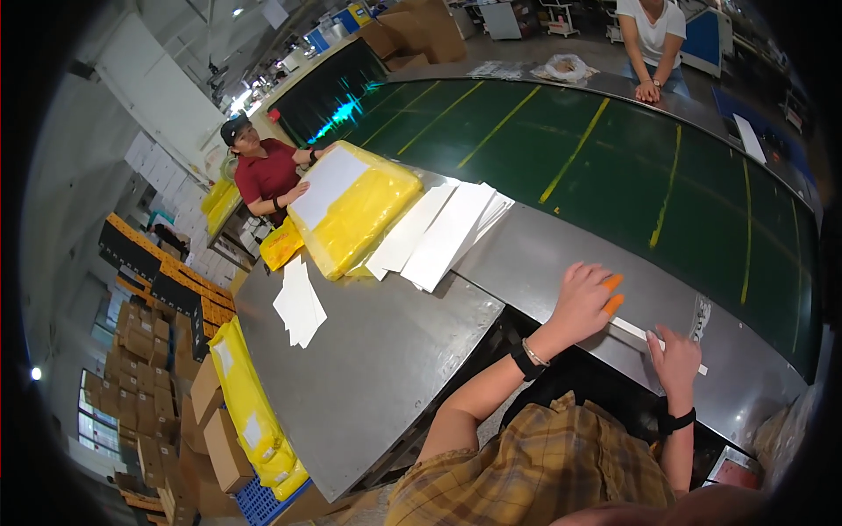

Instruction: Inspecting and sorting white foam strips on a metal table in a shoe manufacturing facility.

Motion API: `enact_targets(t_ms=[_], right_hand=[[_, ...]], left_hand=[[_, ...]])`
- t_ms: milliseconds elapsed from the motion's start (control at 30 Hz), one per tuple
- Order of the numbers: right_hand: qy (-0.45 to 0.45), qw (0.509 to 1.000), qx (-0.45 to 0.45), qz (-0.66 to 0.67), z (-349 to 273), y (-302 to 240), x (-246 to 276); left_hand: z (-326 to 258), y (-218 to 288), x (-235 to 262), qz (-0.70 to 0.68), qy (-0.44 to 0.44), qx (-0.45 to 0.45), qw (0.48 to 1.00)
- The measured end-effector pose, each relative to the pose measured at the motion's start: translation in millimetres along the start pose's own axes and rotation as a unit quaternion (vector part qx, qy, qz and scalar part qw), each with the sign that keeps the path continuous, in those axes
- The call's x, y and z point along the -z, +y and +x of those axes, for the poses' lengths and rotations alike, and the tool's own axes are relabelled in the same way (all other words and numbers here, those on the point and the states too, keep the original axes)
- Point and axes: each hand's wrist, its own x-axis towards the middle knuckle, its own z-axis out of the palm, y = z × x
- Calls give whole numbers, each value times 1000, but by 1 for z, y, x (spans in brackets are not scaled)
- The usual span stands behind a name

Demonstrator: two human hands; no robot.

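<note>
A narrow white strip (629,330) lies along the near edge of the metal table. My left hand (581,307), with orange covers on two fingers, is closed at the strip's left end. My right hand (675,361) bends over its right part, thumb up against it, and the strip's tip sticks out past the fingers. Whether the strip is paper or something stiffer I cannot make out. Beyond my left hand, long white paper sheets (450,235) lie fanned in a stack against a big yellow plastic-wrapped package (373,210).
A green conveyor belt (596,184) with yellow cross lines runs behind the metal table (377,351). More white sheets (299,302) lie at left. A co-worker in red (263,171) touches the yellow package; another person (653,39) stands across the belt. Yellow packages (250,412) and cardboard boxes (145,351) are stacked left.
</note>
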Motion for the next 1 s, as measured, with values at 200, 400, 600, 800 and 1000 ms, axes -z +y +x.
enact_targets(t_ms=[200, 400, 600, 800, 1000], right_hand=[[0, 1000, -4, -2, 2, -3, 1], [-1, 1000, -1, 3, 3, -3, 0], [2, 1000, -2, 4, 3, -3, -1], [3, 1000, 2, 1, 3, -2, -1], [-9, 1000, 2, -11, 3, -4, 1]], left_hand=[[16, 7, -17, 9, -10, -20, 1000], [17, 7, -23, -3, -22, -18, 1000], [16, -2, -14, -23, -33, 6, 999], [17, 0, -12, -18, -30, 11, 999], [16, 7, -17, -29, -55, 14, 998]])
